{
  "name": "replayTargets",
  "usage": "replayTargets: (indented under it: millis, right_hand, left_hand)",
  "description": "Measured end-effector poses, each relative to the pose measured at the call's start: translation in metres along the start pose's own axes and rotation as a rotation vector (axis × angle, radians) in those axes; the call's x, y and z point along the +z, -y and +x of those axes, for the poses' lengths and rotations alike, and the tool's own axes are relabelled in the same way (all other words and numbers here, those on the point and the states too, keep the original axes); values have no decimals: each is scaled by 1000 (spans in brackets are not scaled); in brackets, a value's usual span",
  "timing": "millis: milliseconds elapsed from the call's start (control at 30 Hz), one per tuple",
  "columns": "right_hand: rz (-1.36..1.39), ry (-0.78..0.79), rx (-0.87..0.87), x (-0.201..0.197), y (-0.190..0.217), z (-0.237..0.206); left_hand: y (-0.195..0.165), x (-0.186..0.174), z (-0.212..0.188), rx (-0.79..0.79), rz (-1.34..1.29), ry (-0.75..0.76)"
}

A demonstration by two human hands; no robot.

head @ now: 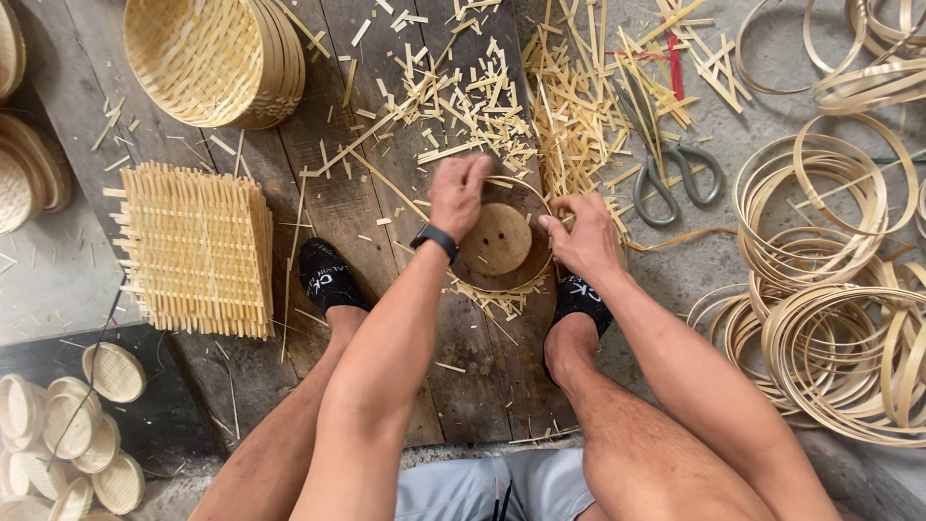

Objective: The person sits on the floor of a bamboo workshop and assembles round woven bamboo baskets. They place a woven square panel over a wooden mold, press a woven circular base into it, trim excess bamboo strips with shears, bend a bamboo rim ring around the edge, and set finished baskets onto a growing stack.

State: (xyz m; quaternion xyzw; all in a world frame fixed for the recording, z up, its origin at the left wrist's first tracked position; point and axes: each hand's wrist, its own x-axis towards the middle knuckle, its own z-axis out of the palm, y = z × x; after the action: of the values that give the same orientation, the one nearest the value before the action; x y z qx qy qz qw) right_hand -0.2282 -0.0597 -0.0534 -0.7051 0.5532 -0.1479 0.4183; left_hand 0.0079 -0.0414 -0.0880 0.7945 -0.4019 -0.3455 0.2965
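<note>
While both hands, left (457,196) and right (585,236), pinch the round bamboo hoop's rim (540,262) around a wooden disc (496,238), pale bamboo offcuts (540,106) crowd its far edge.

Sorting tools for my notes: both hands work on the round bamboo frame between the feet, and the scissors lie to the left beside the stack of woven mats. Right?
Not quite: in the head view the scissors lie to the right, among the bamboo strips. Both hands, left and right, do work on the round frame.

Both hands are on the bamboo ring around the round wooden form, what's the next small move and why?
Probably press the ring down on the right side: the left hand pinches its far edge, the right hand grips its right edge, and woven strip ends poke out beneath the wooden form.
</note>
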Motion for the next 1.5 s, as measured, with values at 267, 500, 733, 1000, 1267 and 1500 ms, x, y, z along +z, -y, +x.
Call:
replayTargets:
  millis: [267,500,733,1000,1267,1500]
  right_hand:
    - [418,138,516,1,-7,-7]
    - [336,136,448,5,-7,-7]
    - [1084,227,557,-13,2,-18]
    - [636,369,692,-2,-15,-25]
    - [568,248,672,13,-19,-30]
    - [330,243,599,-15,15,-21]
  left_hand:
    - [64,-51,-41,-476,-318,128]
    - [56,-47,-44,-517,-138,-8]
    - [41,-41,-81,-793,-863,12]
    - [49,11,-148,-765,-1236,149]
    - [56,36,-147,-897,-1069,-18]
    - [27,-35,-125,-673,-724,156]
